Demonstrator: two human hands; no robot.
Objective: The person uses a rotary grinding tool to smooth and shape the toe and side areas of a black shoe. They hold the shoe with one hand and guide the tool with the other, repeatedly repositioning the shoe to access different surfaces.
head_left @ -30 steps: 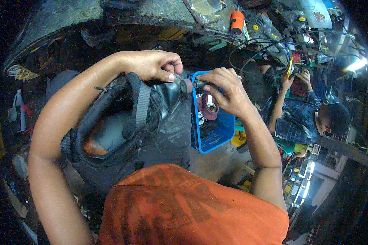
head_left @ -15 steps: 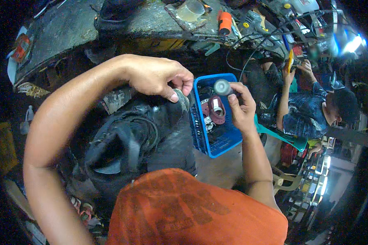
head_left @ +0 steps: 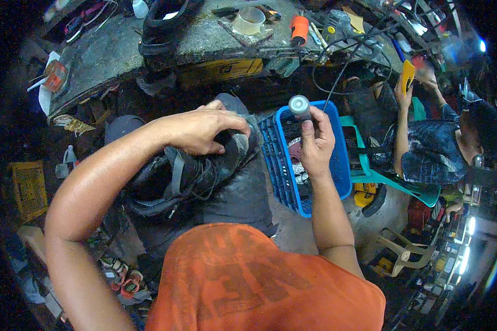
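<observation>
Two hands busy | my left hand [head_left: 204,129] grip closed over the dark shoe [head_left: 188,171] on my lap | my right hand [head_left: 316,144] grip wrapped tight around a small grey-capped tube [head_left: 300,106], above the blue basket [head_left: 337,165]

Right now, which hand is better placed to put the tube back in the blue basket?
Right. The right hand already grips the tube directly above the blue basket; the left hand is occupied on the shoe.

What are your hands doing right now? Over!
Left hand gripping the black shoe on the lap. Right hand holding a small silver-capped cylinder upright over the blue basket. Nothing blocking.
</observation>
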